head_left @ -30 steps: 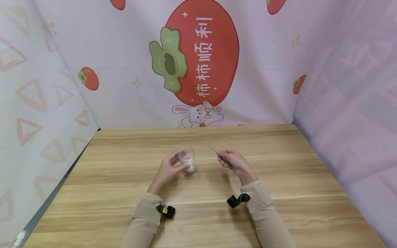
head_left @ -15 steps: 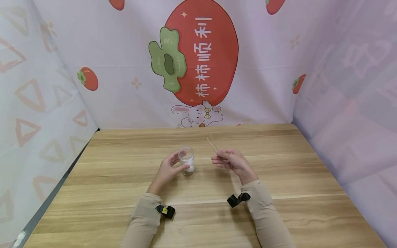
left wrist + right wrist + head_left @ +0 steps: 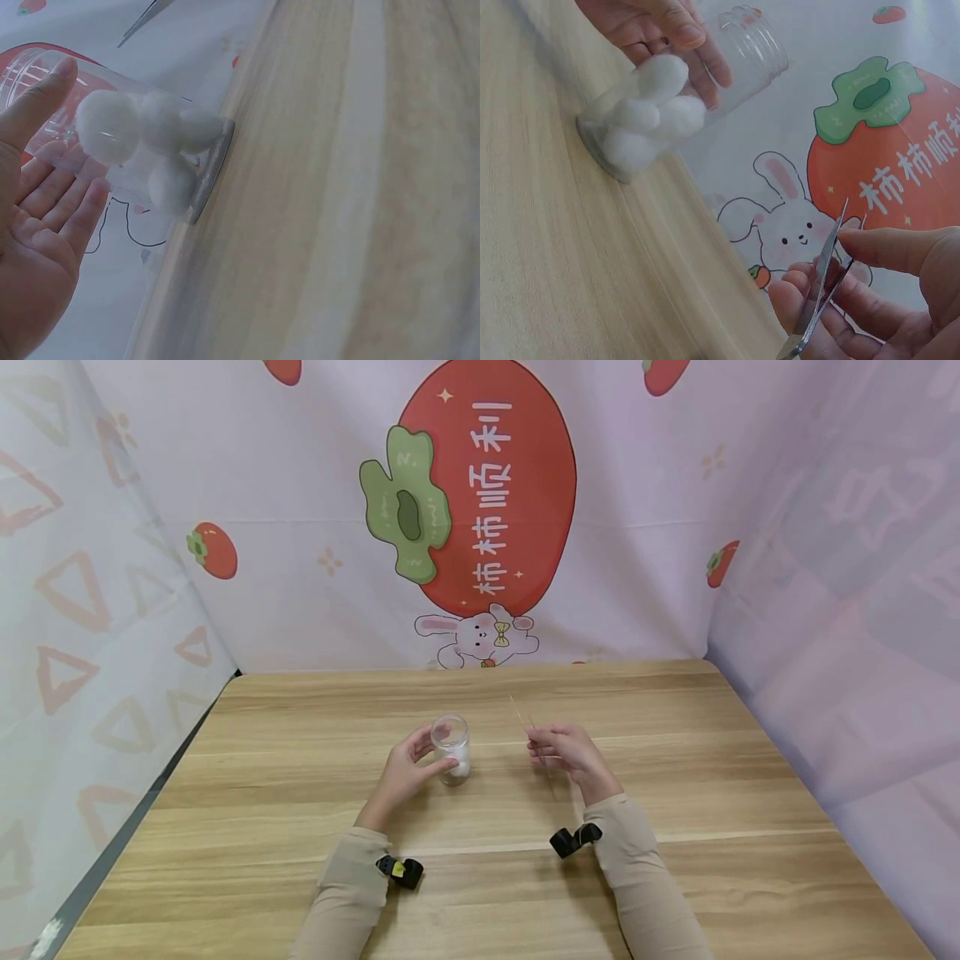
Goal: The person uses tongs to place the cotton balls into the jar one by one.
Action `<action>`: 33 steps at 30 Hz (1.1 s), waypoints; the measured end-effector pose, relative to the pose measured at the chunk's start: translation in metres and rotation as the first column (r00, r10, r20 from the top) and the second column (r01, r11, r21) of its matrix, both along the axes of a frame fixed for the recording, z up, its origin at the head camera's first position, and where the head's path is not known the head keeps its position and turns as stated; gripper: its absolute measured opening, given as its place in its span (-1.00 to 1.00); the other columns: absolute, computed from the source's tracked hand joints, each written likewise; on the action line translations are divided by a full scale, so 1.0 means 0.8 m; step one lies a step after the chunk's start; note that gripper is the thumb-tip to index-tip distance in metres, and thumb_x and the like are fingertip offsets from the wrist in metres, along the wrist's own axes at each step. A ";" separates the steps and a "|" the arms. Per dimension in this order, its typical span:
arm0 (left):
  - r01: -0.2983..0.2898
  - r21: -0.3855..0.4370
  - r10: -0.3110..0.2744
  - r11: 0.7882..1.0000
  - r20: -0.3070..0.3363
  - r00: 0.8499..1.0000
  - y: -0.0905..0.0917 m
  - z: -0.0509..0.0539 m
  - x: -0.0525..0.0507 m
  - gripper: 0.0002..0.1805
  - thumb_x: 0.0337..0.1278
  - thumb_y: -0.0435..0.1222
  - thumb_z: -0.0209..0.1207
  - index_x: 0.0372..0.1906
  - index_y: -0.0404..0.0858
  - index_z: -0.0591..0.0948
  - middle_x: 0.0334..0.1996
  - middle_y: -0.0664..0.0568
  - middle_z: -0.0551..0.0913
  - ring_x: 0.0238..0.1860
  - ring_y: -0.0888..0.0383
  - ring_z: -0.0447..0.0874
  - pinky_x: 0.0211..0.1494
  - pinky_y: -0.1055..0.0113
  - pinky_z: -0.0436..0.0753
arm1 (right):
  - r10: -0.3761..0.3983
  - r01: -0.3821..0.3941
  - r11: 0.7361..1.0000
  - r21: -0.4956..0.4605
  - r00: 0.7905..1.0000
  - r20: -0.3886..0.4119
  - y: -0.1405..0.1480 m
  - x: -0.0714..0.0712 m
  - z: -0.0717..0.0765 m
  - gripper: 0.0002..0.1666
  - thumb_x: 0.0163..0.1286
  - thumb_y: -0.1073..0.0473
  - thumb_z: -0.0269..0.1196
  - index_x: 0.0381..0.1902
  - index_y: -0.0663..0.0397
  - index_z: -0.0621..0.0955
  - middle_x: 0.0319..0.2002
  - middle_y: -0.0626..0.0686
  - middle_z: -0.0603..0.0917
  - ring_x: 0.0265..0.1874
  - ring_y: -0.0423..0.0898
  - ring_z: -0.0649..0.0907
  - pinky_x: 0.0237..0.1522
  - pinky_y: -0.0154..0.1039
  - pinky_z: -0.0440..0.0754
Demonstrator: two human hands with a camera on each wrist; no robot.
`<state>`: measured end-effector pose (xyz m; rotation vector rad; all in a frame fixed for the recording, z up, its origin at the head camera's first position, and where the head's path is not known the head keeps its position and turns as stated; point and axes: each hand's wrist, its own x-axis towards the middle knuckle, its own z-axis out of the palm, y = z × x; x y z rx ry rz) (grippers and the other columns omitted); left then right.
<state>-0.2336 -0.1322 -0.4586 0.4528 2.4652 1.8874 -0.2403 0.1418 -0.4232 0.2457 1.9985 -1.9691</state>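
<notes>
My left hand [image 3: 403, 774] grips a clear lidless jar [image 3: 452, 745], thumb on one side and fingers on the other. The jar stands upright on the table. Several white cotton balls [image 3: 667, 120] lie in its lower part, seen close up in both wrist views. To the right, my right hand [image 3: 574, 755] holds metal tweezers [image 3: 823, 283] above the table, apart from the jar. Thumb and fingers pinch the tweezers, whose two arms stand apart with nothing between the tips. In the left wrist view only a piece of the tweezers [image 3: 144, 22] shows.
A wood-grain table [image 3: 300, 727] lies under both hands. Behind it hangs a white cloth [image 3: 285, 610] printed with persimmons and a rabbit; more cloth closes off both sides. Black straps [image 3: 575, 841] sit at the wrists.
The right fingers have shifted their hold on the tweezers, which have turned so that their rear end hangs below the hand. The left hand and jar have stayed in place.
</notes>
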 end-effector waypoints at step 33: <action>0.000 0.000 0.000 1.000 0.005 1.000 0.000 0.003 0.002 -0.35 -0.04 -0.34 0.40 0.22 -0.31 0.47 0.23 -0.24 0.56 0.31 -0.12 0.50 0.43 0.08 0.49 | 0.020 -0.031 0.987 0.158 0.997 0.074 0.009 -0.007 -0.031 -0.88 0.25 0.38 0.29 -0.28 0.38 0.61 -0.64 -0.10 0.69 -0.63 -0.27 0.67 -0.51 -0.46 0.73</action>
